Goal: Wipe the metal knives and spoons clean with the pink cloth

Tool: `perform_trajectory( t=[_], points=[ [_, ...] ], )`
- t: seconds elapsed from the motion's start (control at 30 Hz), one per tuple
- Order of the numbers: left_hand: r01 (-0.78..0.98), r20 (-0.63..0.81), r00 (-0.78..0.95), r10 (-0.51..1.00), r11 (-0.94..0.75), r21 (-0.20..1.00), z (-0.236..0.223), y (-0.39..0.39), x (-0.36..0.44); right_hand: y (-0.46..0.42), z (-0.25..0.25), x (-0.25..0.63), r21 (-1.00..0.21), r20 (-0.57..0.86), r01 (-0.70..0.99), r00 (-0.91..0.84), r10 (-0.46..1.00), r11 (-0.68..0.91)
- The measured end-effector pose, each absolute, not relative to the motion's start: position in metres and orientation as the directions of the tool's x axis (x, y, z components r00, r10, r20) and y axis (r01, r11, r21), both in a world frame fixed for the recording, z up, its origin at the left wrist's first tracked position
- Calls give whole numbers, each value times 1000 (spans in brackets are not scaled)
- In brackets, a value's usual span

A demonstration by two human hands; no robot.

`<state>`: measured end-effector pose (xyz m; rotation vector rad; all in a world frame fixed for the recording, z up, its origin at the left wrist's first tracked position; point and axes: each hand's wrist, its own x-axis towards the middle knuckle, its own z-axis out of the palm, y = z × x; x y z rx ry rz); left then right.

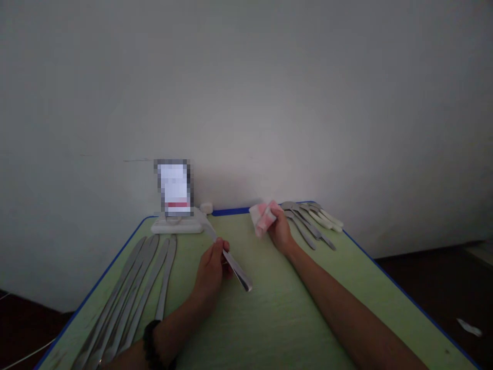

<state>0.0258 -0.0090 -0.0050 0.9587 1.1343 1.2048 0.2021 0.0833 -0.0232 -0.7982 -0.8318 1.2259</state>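
My left hand [213,267] is closed around the middle of a shiny metal piece of cutlery [239,272]. Its handle points down to the right, while the broad far end is blurred, so I cannot tell its exact kind. In my right hand [280,231] is a crumpled pink and white cloth [262,218], pinched between the fingers and held near the table's far edge. The cloth and the held cutlery are apart. Just beyond the right hand lie metal spoons [302,218]. Several long metal pieces of cutlery [136,288] lie side by side left of my left forearm.
The green table [246,329] has a blue edge and stands against a grey wall. At the back left a phone with a lit, blurred screen [175,187] stands on a white stand [177,226]. A small white object [207,207] sits beside it. White-handled cutlery [321,218] lies at back right.
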Motion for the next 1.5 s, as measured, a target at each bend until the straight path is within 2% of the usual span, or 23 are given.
perform_trajectory(
  t=[0.1,0.17,0.23,0.4,0.57,0.8,1.07,1.23,1.5],
  points=[
    [-29,-119,34,992,120,992,-3,-12,26,79,-17,202,-796,21,-604,52,998,48],
    [60,-78,56,995,75,995,-2,-15,27,74,-13,199,-793,-34,-605,-72,997,-71],
    [99,-48,103,994,37,994,-3,-17,29,71,-12,197,-817,-48,-564,-143,989,-121],
    [64,-78,242,967,64,996,-6,-20,32,70,-17,196,-890,-2,-449,-171,985,-80],
    [51,-82,282,956,71,996,-4,-21,32,71,-17,197,-877,10,-475,-180,984,-78],
    [108,-33,251,968,6,994,-3,-24,31,72,-15,197,-876,5,-473,-195,981,-90],
    [118,-61,254,965,32,993,-4,-23,31,74,-18,199,-834,61,-551,-129,990,-20],
    [109,-61,257,964,34,993,-1,-25,32,73,-16,199,-843,56,-538,-104,993,-9],
    [86,-71,255,964,51,995,-1,-25,32,72,-14,202,-852,17,-519,-146,989,-62]
  ],
)
